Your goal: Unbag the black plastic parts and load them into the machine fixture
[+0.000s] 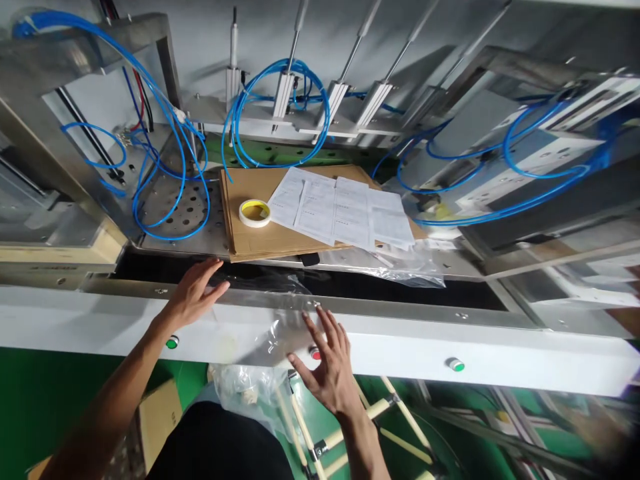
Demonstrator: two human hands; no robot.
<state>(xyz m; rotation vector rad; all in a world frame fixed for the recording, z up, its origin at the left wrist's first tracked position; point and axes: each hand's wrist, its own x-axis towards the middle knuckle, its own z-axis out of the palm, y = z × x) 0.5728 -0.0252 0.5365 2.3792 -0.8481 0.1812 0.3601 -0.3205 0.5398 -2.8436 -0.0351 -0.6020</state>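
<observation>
My left hand point(193, 293) flat, fingers spread, pressing clear plastic bag point(270, 313) on white machine rail point(500, 353). My right hand point(327, 363) open, palm on bag's hanging lower edge; neither hand grips. Step in hand, judged: smoothing bag flat across rail. Next move calls for even outward strokes, avoiding red button point(315, 353). Tape roll point(255, 213), papers point(345, 213) lie on cardboard point(250, 233) behind.

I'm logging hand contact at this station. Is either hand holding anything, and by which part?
Neither grips anything. The left hand lies flat on the clear plastic bag near its left edge; the right hand presses open-palmed on its lower part.
</observation>
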